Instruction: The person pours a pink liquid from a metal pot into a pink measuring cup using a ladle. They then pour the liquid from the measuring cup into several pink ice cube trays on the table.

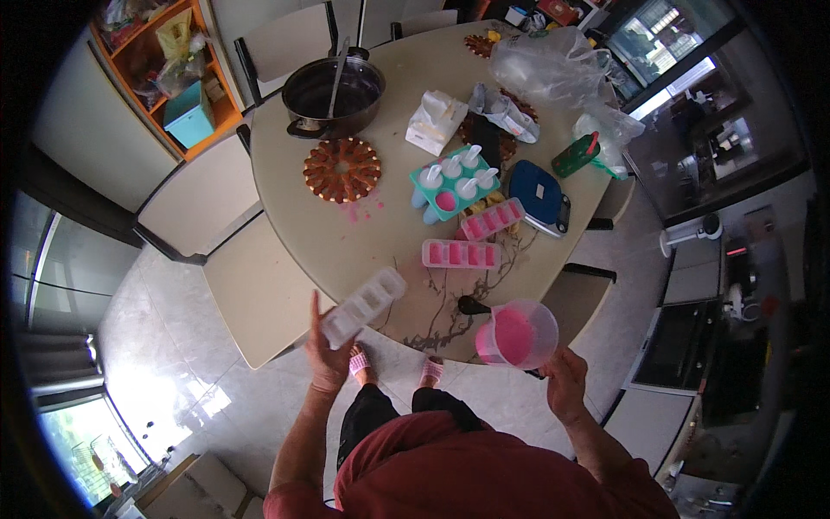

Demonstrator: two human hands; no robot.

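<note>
My left hand [329,355] holds a translucent plastic mold tray [364,306] with several compartments, tilted over the near left edge of the table. No pink shows inside it. In my right hand [563,381] is a clear plastic measuring jug [545,331] with pink liquid [514,336] in it, gripped at its near side. Beyond the jug lie two similar trays with pink in their compartments, one nearer [462,254] and one set at an angle [493,219]. Behind them stands a teal popsicle mold [425,189] with several white-handled lids; one cavity without a lid shows pink.
A dark cooking pot [369,117] with a long-handled utensil stands at the back left, near a brown wooden trivet [342,170]. A blue kitchen scale [535,188], a green container [574,156], a tissue pack [436,123] and plastic bags [551,65] sit farther back. A chair [259,292] adjoins the left edge.
</note>
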